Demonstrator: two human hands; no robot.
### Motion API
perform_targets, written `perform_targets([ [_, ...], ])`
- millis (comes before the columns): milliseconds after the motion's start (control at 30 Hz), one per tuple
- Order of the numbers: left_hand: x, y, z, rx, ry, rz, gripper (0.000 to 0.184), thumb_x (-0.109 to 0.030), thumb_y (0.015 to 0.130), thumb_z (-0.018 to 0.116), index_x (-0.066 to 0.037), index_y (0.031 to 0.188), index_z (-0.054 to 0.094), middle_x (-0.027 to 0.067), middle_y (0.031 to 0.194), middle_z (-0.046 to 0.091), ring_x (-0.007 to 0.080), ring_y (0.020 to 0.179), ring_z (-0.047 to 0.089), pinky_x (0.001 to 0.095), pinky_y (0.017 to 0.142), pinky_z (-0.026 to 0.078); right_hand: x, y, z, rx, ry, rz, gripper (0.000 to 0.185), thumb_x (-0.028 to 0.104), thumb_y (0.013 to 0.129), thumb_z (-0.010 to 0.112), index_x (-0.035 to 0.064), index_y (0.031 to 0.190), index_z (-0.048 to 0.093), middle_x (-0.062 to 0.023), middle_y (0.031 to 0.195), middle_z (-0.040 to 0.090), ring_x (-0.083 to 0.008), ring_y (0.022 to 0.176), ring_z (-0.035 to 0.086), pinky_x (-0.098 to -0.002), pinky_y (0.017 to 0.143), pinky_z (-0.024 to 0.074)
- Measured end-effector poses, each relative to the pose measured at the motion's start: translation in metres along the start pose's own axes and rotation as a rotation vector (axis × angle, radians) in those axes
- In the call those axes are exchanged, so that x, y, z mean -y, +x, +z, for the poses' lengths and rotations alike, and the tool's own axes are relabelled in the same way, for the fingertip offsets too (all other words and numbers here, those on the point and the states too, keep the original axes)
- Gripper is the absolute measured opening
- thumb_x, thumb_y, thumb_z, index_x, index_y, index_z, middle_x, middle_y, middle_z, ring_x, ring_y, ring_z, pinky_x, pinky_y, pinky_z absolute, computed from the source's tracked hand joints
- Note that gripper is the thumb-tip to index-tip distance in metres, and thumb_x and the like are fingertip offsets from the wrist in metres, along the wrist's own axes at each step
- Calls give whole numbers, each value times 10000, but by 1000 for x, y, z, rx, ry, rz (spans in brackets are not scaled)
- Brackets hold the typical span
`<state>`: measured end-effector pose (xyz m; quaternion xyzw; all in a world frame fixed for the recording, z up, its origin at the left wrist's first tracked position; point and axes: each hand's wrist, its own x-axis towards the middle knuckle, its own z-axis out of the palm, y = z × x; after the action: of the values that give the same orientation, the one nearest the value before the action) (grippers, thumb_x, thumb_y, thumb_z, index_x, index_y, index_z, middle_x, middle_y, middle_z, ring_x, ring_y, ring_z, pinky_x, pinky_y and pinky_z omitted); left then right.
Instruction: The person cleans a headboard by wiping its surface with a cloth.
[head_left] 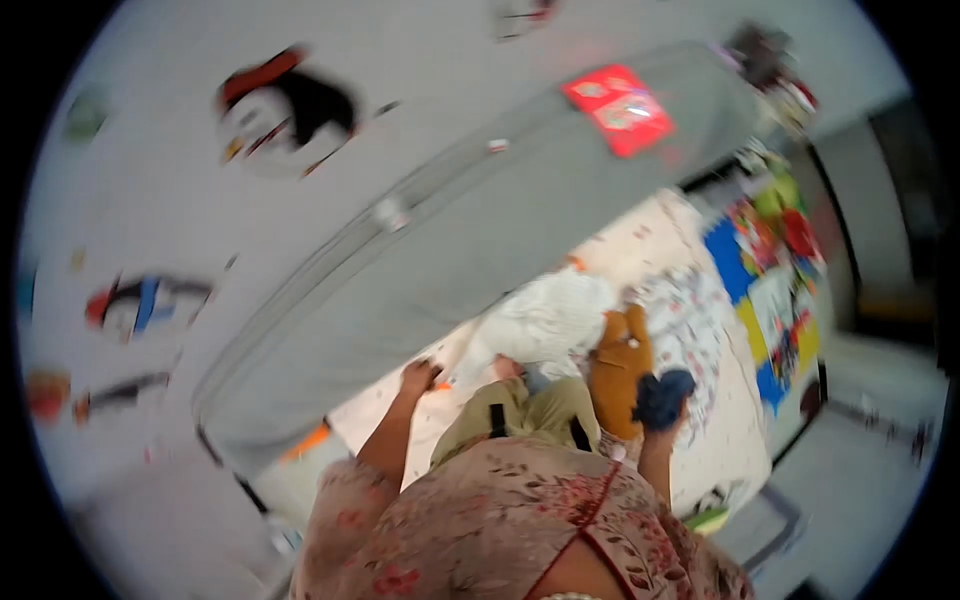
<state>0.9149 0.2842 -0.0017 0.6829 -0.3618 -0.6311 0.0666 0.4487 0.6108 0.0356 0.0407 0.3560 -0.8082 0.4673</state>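
My right hand (682,412) is closed around a bunched dark blue cloth (663,398). Next to that cloth lies a brown soft toy (618,372) with two ear-like ends. My left hand (418,376) hangs over the pale mattress edge with its fingers curled in, and I make out nothing in it. Between my hands, at my feet, a white crumpled blanket (550,315) is spread out. To the right of the toy is a white patterned cloth (690,320). The picture is blurred, so fine detail is lost.
A grey fabric bed rail (430,270) runs along the left side, with a red packet (620,110) on it. Penguin pictures (285,115) decorate the wall. Several colourful toys (785,220) and a blue and yellow mat (735,262) are beyond the mattress (735,450) on the right.
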Motion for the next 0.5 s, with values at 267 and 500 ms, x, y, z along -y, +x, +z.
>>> perform_targets([
  [267, -65, -20, 56, 220, 255, 59, 303, -293, 973, 598, 0, 944, 667, 79, 682, 641, 148, 540, 611, 287, 500, 520, 27, 61, 168, -169, 245, -57, 540, 470, 985, 544, 77, 1355, 545, -121, 1317, 616, -316, 1199, 589, -492, 1059, 447],
  [500, -301, -116, 293, 543, 189, 766, 461, -242, 951, 690, -27, 1331, 541, 115, 1149, 646, 161, 1006, 631, 299, 863, 512, 91, 173, 228, 166, 170, 70, 591, 363, 976, 601, 15, 1426, 440, -150, 1396, 540, -301, 1257, 549, -450, 1071, 444],
])
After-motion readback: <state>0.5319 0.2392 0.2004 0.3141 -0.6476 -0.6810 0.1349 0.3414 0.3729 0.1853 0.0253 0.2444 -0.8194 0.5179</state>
